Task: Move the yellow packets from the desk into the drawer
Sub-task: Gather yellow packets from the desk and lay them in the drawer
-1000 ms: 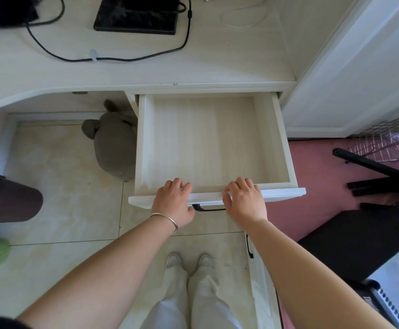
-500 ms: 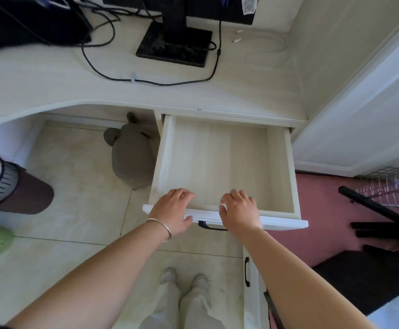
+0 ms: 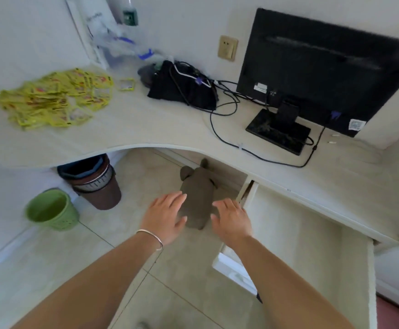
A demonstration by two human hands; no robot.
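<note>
A heap of several yellow packets (image 3: 53, 97) lies on the far left of the pale desk (image 3: 160, 129), with one loose packet (image 3: 126, 84) just to its right. The drawer (image 3: 312, 248) stands pulled out at the lower right, its inside bare. My left hand (image 3: 166, 216) and my right hand (image 3: 231, 217) hover in the air with fingers spread, holding nothing, left of the drawer and below the desk edge. A silver bangle sits on my left wrist.
A black monitor (image 3: 322, 67) on its stand, a black bag (image 3: 182, 86) and cables (image 3: 229, 129) occupy the desk's middle and right. Under the desk sit a brown bin (image 3: 96, 184), a green bin (image 3: 51, 210) and a grey plush toy (image 3: 197, 193).
Both hands have let go of the drawer's front edge and lifted to the left. The view has swung up and left, bringing the packets and the monitor into sight.
</note>
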